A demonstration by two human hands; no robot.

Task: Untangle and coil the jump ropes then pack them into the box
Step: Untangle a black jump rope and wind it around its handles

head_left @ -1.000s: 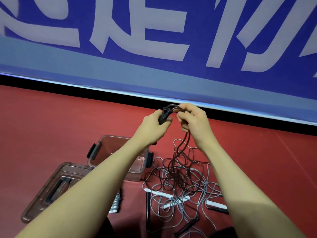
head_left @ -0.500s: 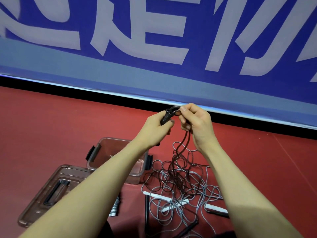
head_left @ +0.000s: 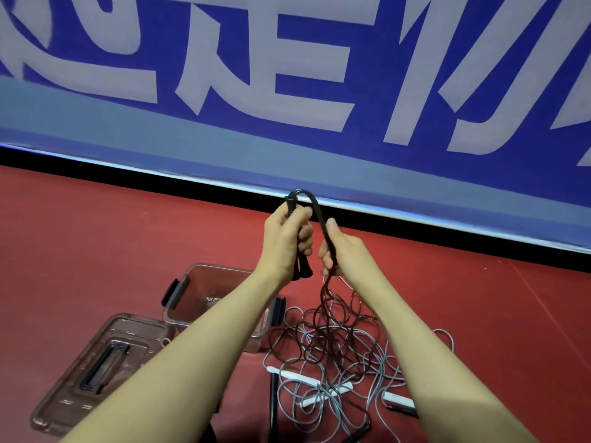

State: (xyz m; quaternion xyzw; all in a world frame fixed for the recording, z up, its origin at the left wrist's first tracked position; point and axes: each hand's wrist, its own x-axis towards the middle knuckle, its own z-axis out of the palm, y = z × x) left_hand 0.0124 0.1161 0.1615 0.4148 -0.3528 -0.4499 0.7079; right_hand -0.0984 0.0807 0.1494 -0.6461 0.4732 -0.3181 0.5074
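Observation:
My left hand (head_left: 284, 241) grips the black handles (head_left: 302, 270) of a dark jump rope upright in front of me. The dark rope (head_left: 315, 207) arcs out of the handle top and runs down through my right hand (head_left: 343, 251), which holds the cord. Below, the dark cord hangs into a tangle (head_left: 323, 340) on the red floor, mixed with grey ropes (head_left: 377, 375) and white handles (head_left: 294, 375). The clear plastic box (head_left: 204, 282) stands open to the left of the tangle, partly hidden by my left forearm.
The box's clear lid (head_left: 96, 369) with a dark handle lies on the floor at lower left. More black handles (head_left: 274, 398) lie by the tangle. A blue banner wall (head_left: 287, 91) with white lettering closes off the far side of the red floor (head_left: 96, 238).
My left hand has turned the handles upright. My right hand slid down the cord, away from the handle top, so the rope now arcs between the two hands.

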